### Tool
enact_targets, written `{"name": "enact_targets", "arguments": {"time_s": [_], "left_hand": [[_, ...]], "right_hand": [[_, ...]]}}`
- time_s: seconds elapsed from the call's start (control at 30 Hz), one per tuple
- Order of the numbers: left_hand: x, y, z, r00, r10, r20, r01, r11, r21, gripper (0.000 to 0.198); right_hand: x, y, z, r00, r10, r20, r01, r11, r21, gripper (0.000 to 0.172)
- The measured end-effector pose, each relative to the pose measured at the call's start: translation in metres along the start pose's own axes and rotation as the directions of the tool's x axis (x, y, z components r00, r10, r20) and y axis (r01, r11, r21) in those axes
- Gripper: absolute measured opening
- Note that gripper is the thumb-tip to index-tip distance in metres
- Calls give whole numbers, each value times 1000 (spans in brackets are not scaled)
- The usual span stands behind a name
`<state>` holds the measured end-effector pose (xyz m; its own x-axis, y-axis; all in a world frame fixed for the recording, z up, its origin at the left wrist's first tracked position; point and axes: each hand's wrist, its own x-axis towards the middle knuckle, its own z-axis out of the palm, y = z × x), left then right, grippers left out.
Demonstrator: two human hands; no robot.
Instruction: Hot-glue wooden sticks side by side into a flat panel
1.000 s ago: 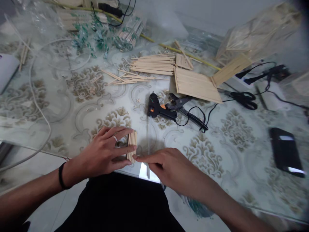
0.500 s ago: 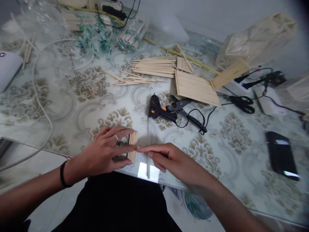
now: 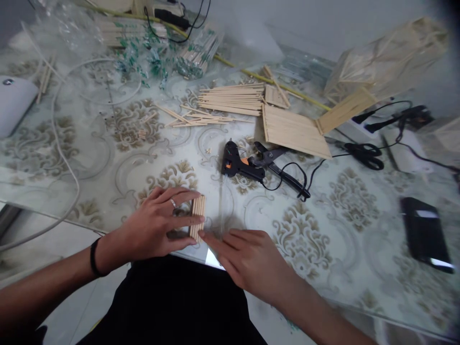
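Observation:
My left hand (image 3: 158,225) lies flat with spread fingers on a small panel of wooden sticks (image 3: 197,215) near the table's front edge, and it wears a ring and a black wristband. Beside it, my right hand (image 3: 247,256) rests flat on the table, fingers stretched out, and its forefinger tip touches the panel's lower right corner. A clear glue stick (image 3: 220,203) lies on the table just above the right hand's fingers.
A black glue gun (image 3: 239,165) and black cutters (image 3: 280,170) lie behind the hands. Loose wooden sticks (image 3: 230,98), stick panels (image 3: 293,130), scissors (image 3: 362,152), a phone (image 3: 426,232), a white cable (image 3: 63,163) and a stick model (image 3: 386,52) cover the patterned glass table (image 3: 345,201).
My right hand dropped from the panel's right edge toward the front edge and flattened on the table. The left hand and the panel stayed put.

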<state>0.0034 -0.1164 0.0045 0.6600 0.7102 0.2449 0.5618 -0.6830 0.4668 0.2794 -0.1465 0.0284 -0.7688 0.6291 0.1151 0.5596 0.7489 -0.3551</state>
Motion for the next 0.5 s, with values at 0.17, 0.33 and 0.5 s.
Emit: {"name": "enact_targets", "arguments": {"time_s": [0.17, 0.33, 0.5], "left_hand": [[1, 1, -1, 1000, 8, -4, -8, 1000, 6, 26], [1, 1, -1, 1000, 20, -22, -20, 1000, 10, 24], [2, 0, 0, 998, 23, -54, -21, 1000, 22, 24]], "right_hand": [[-2, -11, 2, 999, -39, -8, 37, 986, -160, 40], [-6, -18, 4, 999, 8, 49, 4, 974, -226, 55], [-18, -27, 9, 999, -32, 6, 33, 973, -229, 54]]}}
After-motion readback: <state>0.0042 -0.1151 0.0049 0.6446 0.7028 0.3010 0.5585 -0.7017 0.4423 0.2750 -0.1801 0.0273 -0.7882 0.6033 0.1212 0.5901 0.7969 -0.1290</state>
